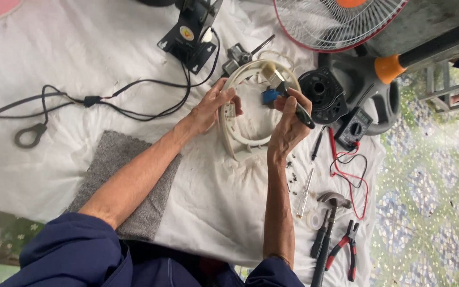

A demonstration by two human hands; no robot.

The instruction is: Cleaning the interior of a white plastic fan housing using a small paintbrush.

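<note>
Sleeves of dark blue cloth sit nearest, with both bare forearms reaching up over a rumpled white sheet. A grey felt mat lies under the left forearm, its near corner close to the sheet's edge. To the right, a hammer, red-handled pliers and a slim screwdriver crowd the strip before the sheet ends at patterned flooring; small dark screws are scattered beside them. Open sheet lies to the left of the arms.

The left hand is curled around the left rim of a cream plastic ring housing, thumb on its inner face. The ring is held tilted above the sheet, its broken open end pointing toward the person. The right hand is closed round a paintbrush, dark handle slanting down-right, pale bristles up-left on the ring's far rim.

Beyond lie a black multimeter with red leads, a black cable, and a fan grille.
</note>
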